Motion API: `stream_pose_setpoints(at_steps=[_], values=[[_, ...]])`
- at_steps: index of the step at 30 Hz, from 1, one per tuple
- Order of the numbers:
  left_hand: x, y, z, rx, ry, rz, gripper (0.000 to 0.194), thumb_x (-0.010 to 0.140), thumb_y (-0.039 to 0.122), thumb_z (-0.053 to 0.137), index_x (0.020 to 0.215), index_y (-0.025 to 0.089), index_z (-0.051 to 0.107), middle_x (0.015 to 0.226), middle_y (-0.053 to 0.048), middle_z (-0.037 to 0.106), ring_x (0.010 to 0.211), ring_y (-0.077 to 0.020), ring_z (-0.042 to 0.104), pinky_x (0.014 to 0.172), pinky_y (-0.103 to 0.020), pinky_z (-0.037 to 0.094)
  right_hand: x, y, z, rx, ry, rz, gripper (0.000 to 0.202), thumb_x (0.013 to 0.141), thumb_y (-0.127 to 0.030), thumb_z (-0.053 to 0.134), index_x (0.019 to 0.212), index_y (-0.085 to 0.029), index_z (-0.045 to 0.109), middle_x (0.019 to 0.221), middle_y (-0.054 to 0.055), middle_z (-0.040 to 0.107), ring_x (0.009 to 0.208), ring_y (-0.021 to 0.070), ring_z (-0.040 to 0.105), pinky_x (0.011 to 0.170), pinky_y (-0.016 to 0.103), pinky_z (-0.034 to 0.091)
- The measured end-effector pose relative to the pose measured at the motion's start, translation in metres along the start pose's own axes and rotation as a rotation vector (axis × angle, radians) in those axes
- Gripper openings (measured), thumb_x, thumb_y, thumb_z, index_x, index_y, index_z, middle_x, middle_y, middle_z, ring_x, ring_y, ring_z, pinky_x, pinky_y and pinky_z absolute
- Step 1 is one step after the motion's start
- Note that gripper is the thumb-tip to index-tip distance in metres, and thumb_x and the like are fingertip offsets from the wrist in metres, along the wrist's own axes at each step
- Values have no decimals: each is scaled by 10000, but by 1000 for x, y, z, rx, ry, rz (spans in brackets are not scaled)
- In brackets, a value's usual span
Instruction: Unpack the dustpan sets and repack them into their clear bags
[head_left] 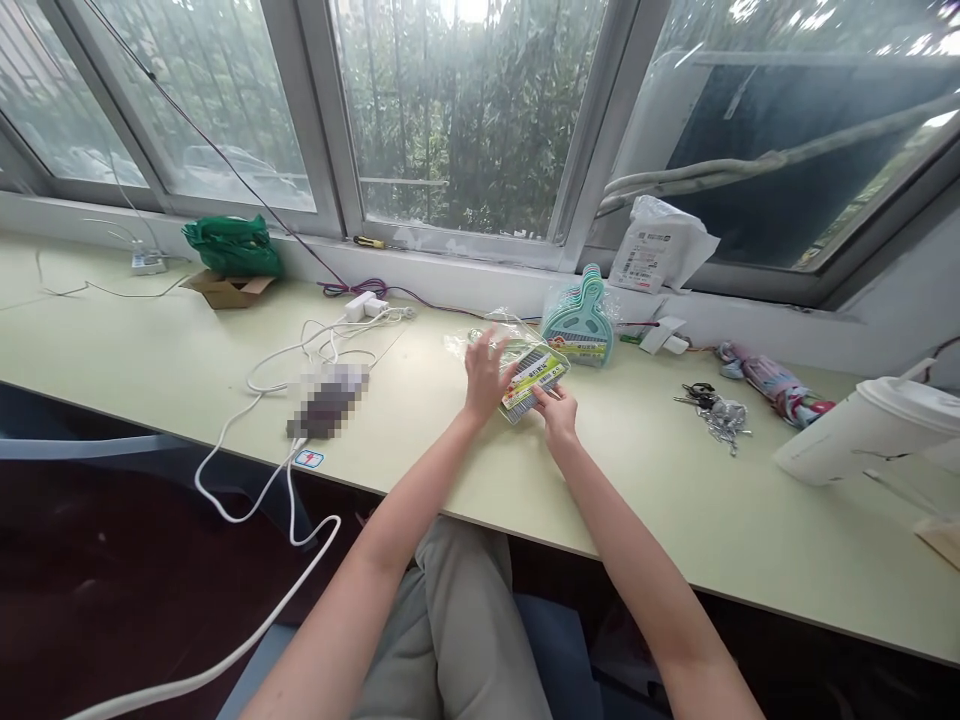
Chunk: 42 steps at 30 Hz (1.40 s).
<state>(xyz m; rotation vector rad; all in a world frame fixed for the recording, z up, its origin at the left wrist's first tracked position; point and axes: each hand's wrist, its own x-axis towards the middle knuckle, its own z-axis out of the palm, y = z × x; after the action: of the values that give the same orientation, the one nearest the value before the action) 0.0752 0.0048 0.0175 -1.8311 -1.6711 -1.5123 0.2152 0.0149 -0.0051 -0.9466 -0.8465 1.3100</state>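
In my right hand (558, 412) is the edge of what looks like a small dustpan (537, 378), with thumb and fingers closed on its lower right side. A yellow-green printed label crosses its dark ridged face, and it is tilted over the table. My left hand (484, 376) is at its left side with fingers spread, the thumb near the label. Whether the left fingers touch it I cannot tell. Crumpled clear plastic wrapping (510, 325) lies behind the hands. Just beyond, a stack of similar teal dustpans (581, 320) stands in clear plastic against the wall.
To the left are a blurred-out dark object (328, 402), white cables (255, 390), a charger (364, 306), a cardboard box (226, 290) and a green bag (234, 246). Right are keys (712, 408), a folded umbrella (772, 380) and a white lidded cup (862, 430). A white package (660, 246) rests on the sill.
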Motion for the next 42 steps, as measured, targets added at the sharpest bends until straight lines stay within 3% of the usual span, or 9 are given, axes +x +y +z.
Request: stream_pose_setpoints(at_steps=[3,8,13,22,27,34,36,40,42], values=[[8,-6,-3,-241,193,-486,656,870,462,548,1421,209,298,1518,-157,276,1433,-256,218,1142,-456,260,1,-4,-3,48,5,-9,359,597,-231,805,906,-132,651,957,85,726,891,208,687,833,333,590],[10,-12,8,-1098,-324,-910,506,937,510,372,1264,140,482,1253,-148,599,1189,-257,556,1000,-412,453,1,-5,-3,33,2,-36,378,615,-275,805,921,-168,611,985,80,715,960,214,679,879,350,580],[-2,5,18,-1291,-507,-870,385,873,423,567,1143,149,576,1098,-109,691,1058,-243,631,971,-399,472,0,-2,0,-2,77,-109,427,671,-370,766,990,-190,545,1035,96,694,1018,204,662,889,348,568],[-9,4,7,-1342,-713,-705,431,831,377,642,1199,163,578,1284,-127,593,1134,-235,587,992,-384,450,3,-12,-5,39,62,-105,398,649,-329,768,956,-161,578,1033,97,699,1020,207,658,872,317,563],[-9,13,4,-1369,-984,-672,488,837,429,625,1270,220,542,1335,-128,557,1160,-248,581,995,-421,434,4,-22,-7,7,116,-169,420,695,-388,730,1023,-182,567,1065,98,693,1017,194,659,859,298,563],[-6,15,12,-1427,-507,-738,419,873,424,565,1222,193,555,1278,-92,605,1192,-224,552,1034,-373,412,6,-17,-5,40,22,-141,450,653,-323,759,1030,-181,558,1023,96,697,980,194,666,843,325,569],[-11,18,14,-1449,-570,-766,421,857,364,606,1236,194,538,1293,-97,594,1173,-221,566,1031,-378,413,8,-17,-6,16,38,-155,454,670,-344,746,1049,-181,556,1024,101,697,995,194,661,851,325,566],[-19,26,18,-1503,-941,-706,478,842,394,628,1279,235,522,1356,-123,541,1206,-241,545,995,-391,421,13,-24,-11,48,117,-192,491,689,-382,734,1096,-184,542,1063,109,687,1007,189,660,872,315,556],[-18,28,20,-1485,-955,-693,472,858,481,571,1270,254,534,1370,-113,529,1232,-244,521,983,-388,427,14,-28,-12,67,108,-190,493,693,-366,734,1111,-195,537,1077,101,683,1020,187,656,877,315,555]])
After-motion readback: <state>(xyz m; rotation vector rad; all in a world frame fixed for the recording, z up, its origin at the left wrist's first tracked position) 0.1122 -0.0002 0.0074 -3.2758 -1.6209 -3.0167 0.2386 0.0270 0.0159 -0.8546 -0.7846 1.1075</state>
